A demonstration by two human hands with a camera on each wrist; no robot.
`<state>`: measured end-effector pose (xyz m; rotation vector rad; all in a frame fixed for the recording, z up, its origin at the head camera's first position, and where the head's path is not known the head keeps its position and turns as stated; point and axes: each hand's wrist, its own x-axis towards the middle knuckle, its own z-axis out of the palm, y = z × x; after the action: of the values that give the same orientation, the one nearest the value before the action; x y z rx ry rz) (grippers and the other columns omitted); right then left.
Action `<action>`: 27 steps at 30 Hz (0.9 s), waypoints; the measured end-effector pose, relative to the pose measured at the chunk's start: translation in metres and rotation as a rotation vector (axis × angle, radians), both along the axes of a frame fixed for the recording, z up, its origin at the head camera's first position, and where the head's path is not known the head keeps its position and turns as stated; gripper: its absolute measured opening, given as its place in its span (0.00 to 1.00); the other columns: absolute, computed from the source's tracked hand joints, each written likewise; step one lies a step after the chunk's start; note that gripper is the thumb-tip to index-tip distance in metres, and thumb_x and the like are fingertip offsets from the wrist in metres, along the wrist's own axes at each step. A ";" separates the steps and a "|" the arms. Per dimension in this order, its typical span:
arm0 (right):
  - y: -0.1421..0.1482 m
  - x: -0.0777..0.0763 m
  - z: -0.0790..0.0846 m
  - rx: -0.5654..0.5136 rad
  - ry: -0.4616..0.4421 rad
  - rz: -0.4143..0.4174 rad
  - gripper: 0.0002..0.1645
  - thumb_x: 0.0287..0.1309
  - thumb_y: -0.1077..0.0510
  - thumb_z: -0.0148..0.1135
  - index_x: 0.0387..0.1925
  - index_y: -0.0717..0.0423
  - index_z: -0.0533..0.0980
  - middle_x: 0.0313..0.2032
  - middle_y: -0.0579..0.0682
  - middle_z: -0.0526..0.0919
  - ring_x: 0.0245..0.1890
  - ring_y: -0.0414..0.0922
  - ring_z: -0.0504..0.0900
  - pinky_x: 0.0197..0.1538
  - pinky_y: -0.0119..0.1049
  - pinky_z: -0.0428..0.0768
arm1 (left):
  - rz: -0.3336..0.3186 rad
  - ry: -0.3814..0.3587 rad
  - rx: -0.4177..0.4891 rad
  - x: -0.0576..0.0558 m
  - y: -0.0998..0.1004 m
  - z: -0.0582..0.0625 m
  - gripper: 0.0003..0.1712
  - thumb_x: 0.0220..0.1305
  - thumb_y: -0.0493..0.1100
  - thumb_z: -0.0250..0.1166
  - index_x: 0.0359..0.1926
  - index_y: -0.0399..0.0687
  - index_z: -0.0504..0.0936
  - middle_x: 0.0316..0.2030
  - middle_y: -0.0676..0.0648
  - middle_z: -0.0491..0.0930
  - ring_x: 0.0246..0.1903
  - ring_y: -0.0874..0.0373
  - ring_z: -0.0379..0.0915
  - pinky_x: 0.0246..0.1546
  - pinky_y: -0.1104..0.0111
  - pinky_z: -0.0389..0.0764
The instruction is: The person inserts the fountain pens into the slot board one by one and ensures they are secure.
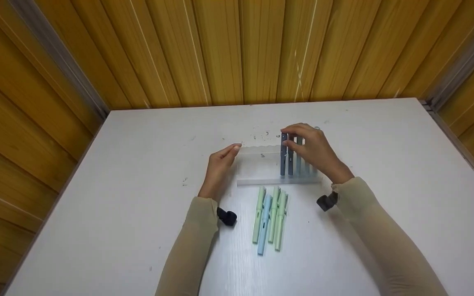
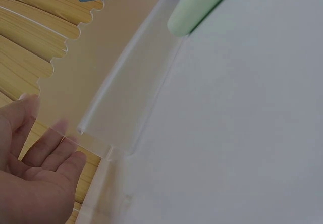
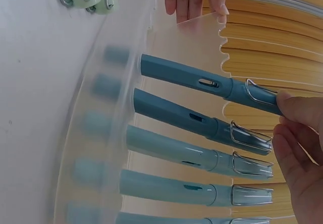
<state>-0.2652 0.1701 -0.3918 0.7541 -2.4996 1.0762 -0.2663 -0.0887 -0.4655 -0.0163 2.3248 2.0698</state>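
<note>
A clear acrylic pen stand (image 1: 256, 166) with a scalloped top edge stands mid-table. My left hand (image 1: 219, 166) pinches its upper left corner between thumb and fingers. At the stand's right half, my right hand (image 1: 315, 150) holds the cap end of a dark blue fountain pen (image 3: 186, 77), the leftmost in the row. That pen's lower end sits behind the stand's frosted front lip (image 3: 108, 108). Beside it lean another dark blue pen (image 3: 174, 115) and several paler teal pens (image 3: 171, 147), clips showing. The right fingers partly hide the row in the head view.
In front of the stand lie three light green pens (image 1: 259, 218) and one light blue pen (image 1: 264, 226), side by side on the white table (image 1: 138, 226). Behind the table rises a yellow wood-patterned panel wall (image 1: 220, 53). Each wrist bears a small black camera (image 1: 227, 217).
</note>
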 end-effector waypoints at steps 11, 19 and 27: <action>0.002 -0.005 0.002 0.061 0.027 0.015 0.20 0.55 0.63 0.68 0.51 0.57 0.80 0.50 0.53 0.83 0.56 0.49 0.78 0.62 0.47 0.75 | -0.011 0.000 0.002 0.002 -0.001 0.001 0.23 0.66 0.60 0.59 0.57 0.58 0.80 0.60 0.56 0.76 0.66 0.59 0.66 0.68 0.62 0.66; 0.002 -0.011 0.000 0.072 0.015 0.012 0.20 0.56 0.62 0.68 0.51 0.57 0.80 0.50 0.53 0.83 0.56 0.49 0.77 0.62 0.46 0.75 | 0.001 -0.031 0.004 0.001 -0.001 0.000 0.23 0.66 0.60 0.59 0.57 0.59 0.80 0.61 0.56 0.75 0.66 0.59 0.65 0.67 0.63 0.67; 0.000 -0.014 0.000 0.094 -0.024 -0.008 0.20 0.57 0.61 0.67 0.53 0.56 0.80 0.51 0.53 0.83 0.56 0.49 0.76 0.63 0.47 0.74 | 0.006 -0.020 -0.020 0.001 -0.001 0.000 0.23 0.65 0.61 0.59 0.57 0.60 0.80 0.60 0.56 0.76 0.66 0.59 0.66 0.67 0.63 0.67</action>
<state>-0.2789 0.1704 -0.3916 0.7609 -2.5864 0.9769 -0.2650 -0.0899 -0.4655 -0.0444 2.3368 2.0388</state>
